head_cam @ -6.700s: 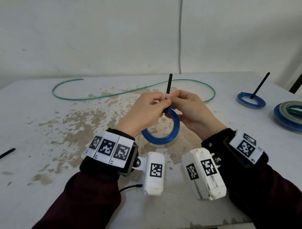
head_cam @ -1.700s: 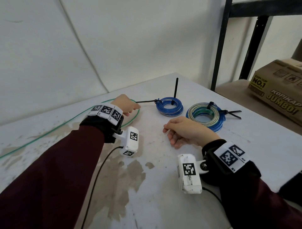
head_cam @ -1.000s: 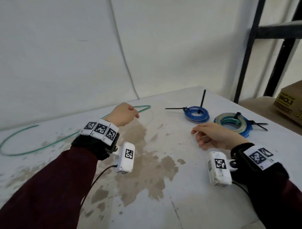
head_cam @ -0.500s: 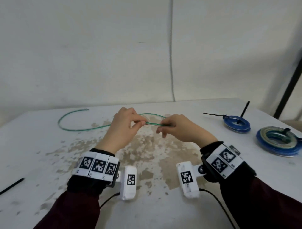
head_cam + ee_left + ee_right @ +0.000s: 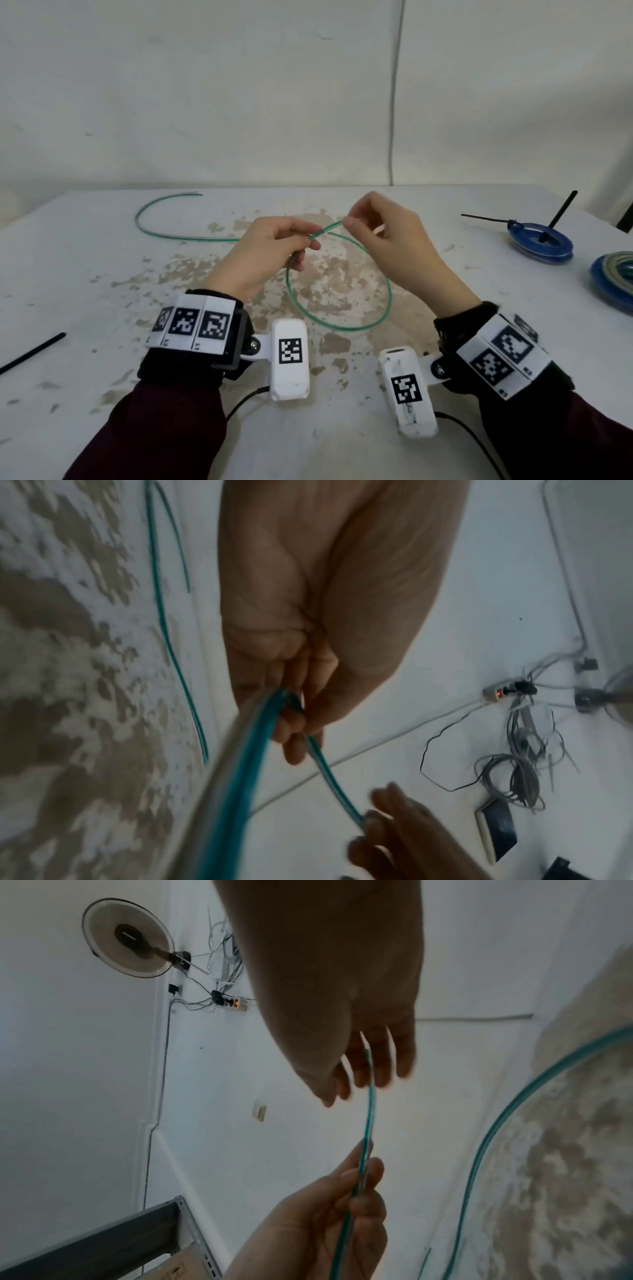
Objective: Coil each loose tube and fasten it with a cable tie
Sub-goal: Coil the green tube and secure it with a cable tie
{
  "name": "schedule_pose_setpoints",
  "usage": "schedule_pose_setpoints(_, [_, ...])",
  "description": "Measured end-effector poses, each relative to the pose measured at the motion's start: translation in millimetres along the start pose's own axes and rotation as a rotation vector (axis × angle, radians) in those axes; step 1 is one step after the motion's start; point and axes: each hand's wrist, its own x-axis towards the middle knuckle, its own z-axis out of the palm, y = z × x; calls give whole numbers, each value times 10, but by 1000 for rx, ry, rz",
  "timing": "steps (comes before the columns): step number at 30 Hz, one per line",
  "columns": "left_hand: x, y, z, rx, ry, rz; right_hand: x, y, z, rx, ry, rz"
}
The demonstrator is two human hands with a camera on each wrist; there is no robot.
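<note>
Green tube is partly coiled: I see one loop hanging over the middle of the table, its crossing point up at the fingertips, the tail running left along the far side of the table and curving to a free end near the wall.

Left hand pinches the tube at the crossing, thumb against curled fingers; the left wrist view shows two strands leaving that grip. Right hand pinches the tube end just beside it, thumb and forefinger closed on the tip, the other fingers loosely spread. The two hands are close but not touching, a short run of tube between them. Both are raised above the table.

Right side of the table: a blue coil already tied, black tie tails sticking out left and upward. Just nearer the edge, a larger blue and pale green coil, cut off by the frame.

Left edge: one loose black cable tie lying flat, well apart from the hands.

Tabletop is white with worn brown patches in the middle. Plain white wall behind.
</note>
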Motion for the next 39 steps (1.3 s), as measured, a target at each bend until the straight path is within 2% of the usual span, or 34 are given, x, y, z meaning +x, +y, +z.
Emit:
schedule_pose_setpoints(4, [-29, 27, 3, 72, -36, 63, -18, 5, -103, -41, 213, -6])
schedule_pose_setpoints(6, [-43, 53, -27, 90, -39, 111, 3, 3, -151, -63, 202, 35])
schedule_pose_setpoints(8, [-81, 81, -36, 88, -78, 157, 2, 6, -185, -111, 7, 89])
schedule_pose_setpoints(10, [-108, 93, -30, 77, -117, 186, -27, -10, -184, -18, -252, 118])
schedule_pose_setpoints(11, [-113, 94, -26, 67, -129, 191, -47, -22, -185, 64, -337, 140])
schedule_pose_setpoints(15, [-114, 88, -11, 11, -142, 183, -50, -29, -254, 340, -438, 223])
schedule_pose_setpoints(19, [-102, 74, 17, 57, -117, 149, -80, -75, -291, 455, -566, 288])
schedule_pose_setpoints(22, [-77, 36, 67, 76, -62, 49, -66, -92, -267, 578, -422, 326])
schedule_pose_setpoints(24, [-69, 25, 98, -34, -58, -38, -40, -64, -262, 668, -277, 345])
schedule_pose_setpoints(27, [-73, 55, 118, -223, -72, -109, -33, -48, -249, 755, -166, 359])
schedule_pose_setpoints(29, [-60, 66, 133, -295, -81, -123, -43, -48, -224, 794, -128, 377])
schedule_pose_setpoints(34, [-53, 22, 213, -311, -47, -193, -76, -57, -118, 808, -113, 402])
schedule_pose_setpoints(37, [-31, 10, 194, -465, 20, -197, -93, -73, -81, 857, -128, 412])
schedule_pose_setpoints(39, [-30, 15, 180, -561, 16, -206, -94, -74, -84, 922, -143, 402])
